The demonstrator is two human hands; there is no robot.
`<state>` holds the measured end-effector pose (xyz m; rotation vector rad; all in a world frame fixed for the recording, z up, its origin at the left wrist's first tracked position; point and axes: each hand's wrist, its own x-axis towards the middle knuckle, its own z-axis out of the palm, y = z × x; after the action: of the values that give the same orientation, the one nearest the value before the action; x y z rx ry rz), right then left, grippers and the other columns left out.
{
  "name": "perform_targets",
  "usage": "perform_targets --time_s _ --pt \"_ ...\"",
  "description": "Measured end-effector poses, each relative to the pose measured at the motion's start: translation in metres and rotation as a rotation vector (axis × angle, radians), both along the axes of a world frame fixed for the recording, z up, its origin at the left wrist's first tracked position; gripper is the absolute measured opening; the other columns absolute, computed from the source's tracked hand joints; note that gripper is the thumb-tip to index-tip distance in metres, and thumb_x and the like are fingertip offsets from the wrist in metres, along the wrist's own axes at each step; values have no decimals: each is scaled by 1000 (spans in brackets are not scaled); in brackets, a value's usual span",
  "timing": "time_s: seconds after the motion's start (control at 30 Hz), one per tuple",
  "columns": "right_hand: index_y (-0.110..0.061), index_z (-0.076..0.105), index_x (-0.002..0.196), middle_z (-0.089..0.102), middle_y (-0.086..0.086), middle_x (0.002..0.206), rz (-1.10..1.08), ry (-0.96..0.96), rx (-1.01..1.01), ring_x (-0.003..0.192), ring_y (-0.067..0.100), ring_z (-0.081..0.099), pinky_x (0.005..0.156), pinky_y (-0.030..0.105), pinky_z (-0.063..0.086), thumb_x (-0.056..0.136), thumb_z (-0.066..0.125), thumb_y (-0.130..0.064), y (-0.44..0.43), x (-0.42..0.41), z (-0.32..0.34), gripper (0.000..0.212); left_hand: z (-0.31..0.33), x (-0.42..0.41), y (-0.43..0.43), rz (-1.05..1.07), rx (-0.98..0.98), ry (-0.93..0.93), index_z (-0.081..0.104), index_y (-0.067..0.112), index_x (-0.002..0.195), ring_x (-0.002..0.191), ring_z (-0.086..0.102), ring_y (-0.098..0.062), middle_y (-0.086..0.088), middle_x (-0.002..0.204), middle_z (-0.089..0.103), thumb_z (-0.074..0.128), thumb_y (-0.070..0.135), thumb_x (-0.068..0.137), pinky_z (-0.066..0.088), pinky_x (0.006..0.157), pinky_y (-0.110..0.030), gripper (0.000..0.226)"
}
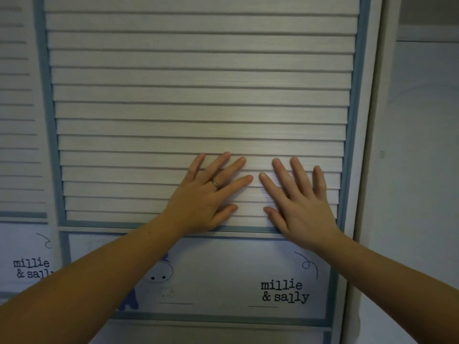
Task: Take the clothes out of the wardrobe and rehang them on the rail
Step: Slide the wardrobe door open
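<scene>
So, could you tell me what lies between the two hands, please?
Only bare door slats; the left hand and right hand press flat, apart, in the head view.

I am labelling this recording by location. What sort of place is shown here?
Likely a child's bedroom: a louvred wardrobe door, a cartoon figure and "millie & sally" lettering on its lower panel.

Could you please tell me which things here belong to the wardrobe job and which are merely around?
Belong to the job: left hand and right hand, both flat on the louvred wardrobe door. No clothes or rail in view.

Just there: printed panel below the slats; neighbouring door at the left; wall at the right; ring on the left hand.
</scene>
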<state>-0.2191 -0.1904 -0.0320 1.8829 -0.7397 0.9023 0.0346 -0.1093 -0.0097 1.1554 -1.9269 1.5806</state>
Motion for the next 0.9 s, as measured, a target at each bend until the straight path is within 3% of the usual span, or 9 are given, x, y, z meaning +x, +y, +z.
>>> perform_targets --time_s 0.3,0.9 --pt "-21 27 154 17 12 161 36 -31 -124 148 38 14 112 66 18 97 41 -53 -7 19 1 67 -2 17 -3 -40 -47 -10 36 26 153 151 20 -30 -4 163 25 49 51 97 19 117 -62 62" --pt "-22 28 153 18 11 161 107 -59 -124 148 37 15 112 66 18 97 42 -51 26 118 0 65 -4 111 31 5 -73 0 40 26 151 150 24 -30 -5 161 31 51 49 96 23 114 -65 61"
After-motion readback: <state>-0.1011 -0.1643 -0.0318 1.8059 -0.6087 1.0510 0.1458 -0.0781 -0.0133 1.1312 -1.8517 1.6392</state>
